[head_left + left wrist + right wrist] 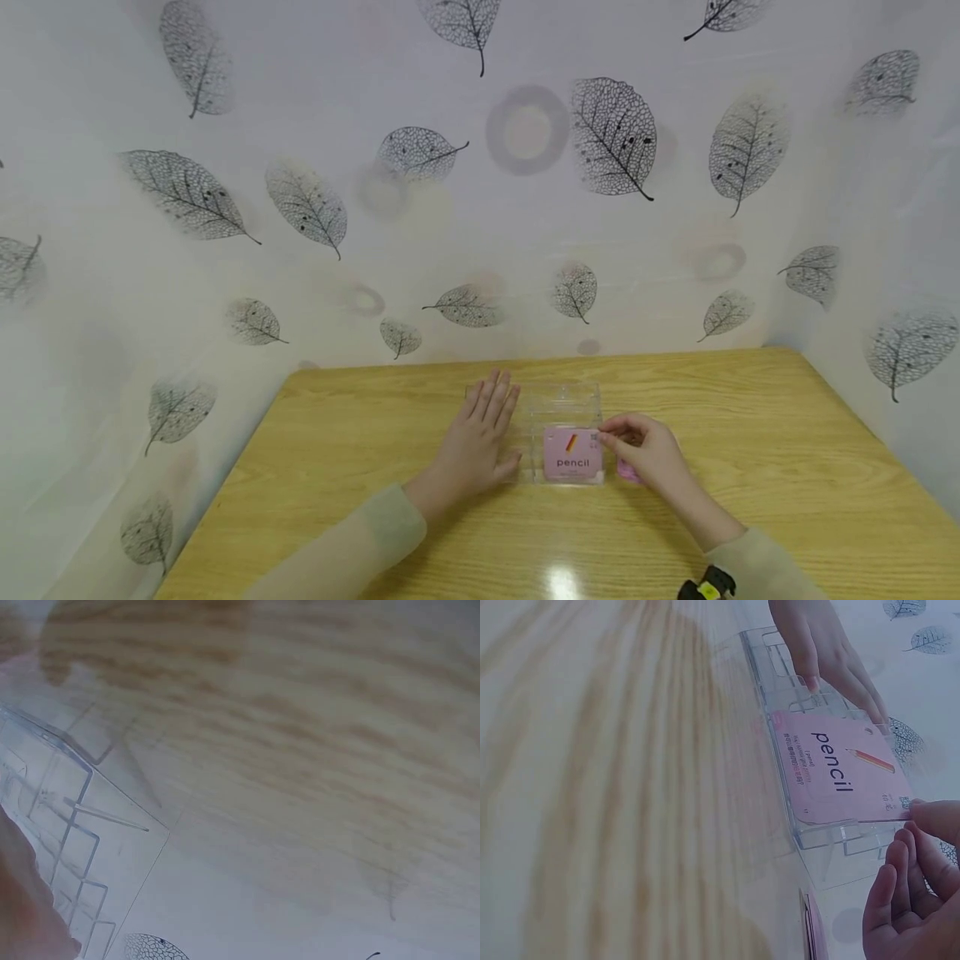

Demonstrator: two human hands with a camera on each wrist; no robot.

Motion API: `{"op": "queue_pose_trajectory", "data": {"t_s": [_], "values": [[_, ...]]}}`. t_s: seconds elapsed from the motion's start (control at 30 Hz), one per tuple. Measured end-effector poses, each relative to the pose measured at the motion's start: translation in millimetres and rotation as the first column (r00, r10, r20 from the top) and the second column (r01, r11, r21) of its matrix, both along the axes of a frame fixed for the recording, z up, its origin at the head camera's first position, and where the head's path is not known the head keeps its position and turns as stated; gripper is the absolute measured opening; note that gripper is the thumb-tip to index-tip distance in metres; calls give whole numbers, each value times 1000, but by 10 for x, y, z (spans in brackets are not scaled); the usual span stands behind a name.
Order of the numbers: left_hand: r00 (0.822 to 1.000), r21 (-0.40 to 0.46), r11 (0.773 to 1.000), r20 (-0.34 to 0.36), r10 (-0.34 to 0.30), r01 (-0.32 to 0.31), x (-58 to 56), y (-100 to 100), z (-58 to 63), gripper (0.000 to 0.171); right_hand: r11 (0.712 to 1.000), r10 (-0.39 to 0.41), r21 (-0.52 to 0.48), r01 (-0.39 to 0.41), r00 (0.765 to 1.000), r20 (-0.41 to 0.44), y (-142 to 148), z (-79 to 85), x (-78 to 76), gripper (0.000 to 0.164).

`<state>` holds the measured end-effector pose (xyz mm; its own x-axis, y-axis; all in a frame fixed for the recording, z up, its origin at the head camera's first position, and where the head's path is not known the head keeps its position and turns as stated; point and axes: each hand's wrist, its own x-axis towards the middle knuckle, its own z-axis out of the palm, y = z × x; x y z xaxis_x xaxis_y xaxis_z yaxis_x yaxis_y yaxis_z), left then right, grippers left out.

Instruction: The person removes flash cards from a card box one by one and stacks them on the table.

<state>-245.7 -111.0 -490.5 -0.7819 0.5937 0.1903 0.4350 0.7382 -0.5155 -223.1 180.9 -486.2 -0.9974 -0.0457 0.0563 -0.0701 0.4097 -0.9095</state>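
Observation:
A clear plastic card stand [564, 397] with stepped slots sits on the table. At its front right a pink flashcard [572, 454] printed "pencil" with a picture of a pencil leans in the stand. My right hand [651, 450] pinches this card's corner between thumb and fingers, as the right wrist view shows on the card [829, 769]. My left hand [474, 442] rests, fingers straight, on the stand's left part. Stepped edges of the stand [79, 825] fill the left of the left wrist view. Partly hidden behind my right hand lie more pink cards [627, 472].
The wooden table [337, 433] reaches back to a pale curtain [480, 233] printed with dark leaves, which hangs on the back and both sides. A black and yellow wristband [708, 586] is on my right wrist.

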Motion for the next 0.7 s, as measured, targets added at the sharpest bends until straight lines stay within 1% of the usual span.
{"op": "queue_pose_trajectory", "data": {"t_s": [0.2,0.5,0.7], "values": [[1000,0,1000,4,2,-2,-5,9,8,97,999,1,46,0,1000,-25,-10,16,1,13],[1000,7,1000,-16,-7,7,-6,4,-4,97,1000,11,29,-9,999,-38,-28,3,-3,13],[1000,14,1000,-3,-5,5,-4,4,-2,97,1000,15,21,-15,999,-34,-35,-21,-16,13]]}}
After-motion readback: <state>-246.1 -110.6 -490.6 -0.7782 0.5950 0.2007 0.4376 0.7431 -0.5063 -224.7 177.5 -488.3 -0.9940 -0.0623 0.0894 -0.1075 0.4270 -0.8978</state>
